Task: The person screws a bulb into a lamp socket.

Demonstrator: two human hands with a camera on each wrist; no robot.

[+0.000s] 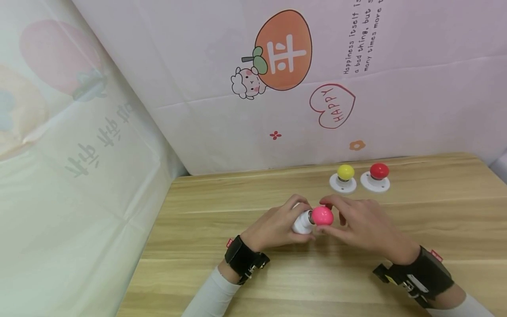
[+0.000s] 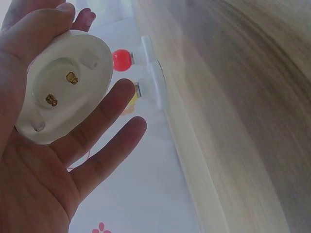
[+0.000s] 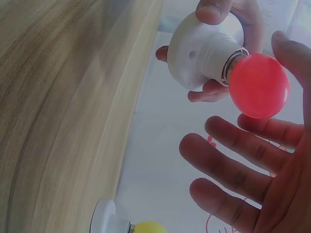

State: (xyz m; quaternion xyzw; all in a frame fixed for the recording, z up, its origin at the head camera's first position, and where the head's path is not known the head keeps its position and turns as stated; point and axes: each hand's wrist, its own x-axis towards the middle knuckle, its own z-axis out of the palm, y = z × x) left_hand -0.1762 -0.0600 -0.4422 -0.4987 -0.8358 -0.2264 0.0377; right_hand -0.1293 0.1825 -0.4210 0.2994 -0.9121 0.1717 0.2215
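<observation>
My left hand (image 1: 282, 223) grips a white round lamp holder (image 1: 303, 223) by its base, tilted on its side above the table. Two brass screws show on the holder's underside (image 2: 62, 112) in the left wrist view. A pink bulb (image 1: 322, 216) sits in the holder's mouth, a bit of its metal cap showing, and points toward my right hand (image 1: 366, 225). That hand surrounds the bulb with thumb and fingers spread; in the right wrist view its fingers (image 3: 228, 165) are extended, with a gap between thumb and bulb (image 3: 259, 87).
Near the table's back edge stand two white lamp holders, one with a yellow bulb (image 1: 346, 172), the other with a red bulb (image 1: 379, 171). Behind the wooden table (image 1: 214, 202) hangs a printed cloth (image 1: 214, 127); another pale cloth (image 1: 119, 211) hangs along the left side.
</observation>
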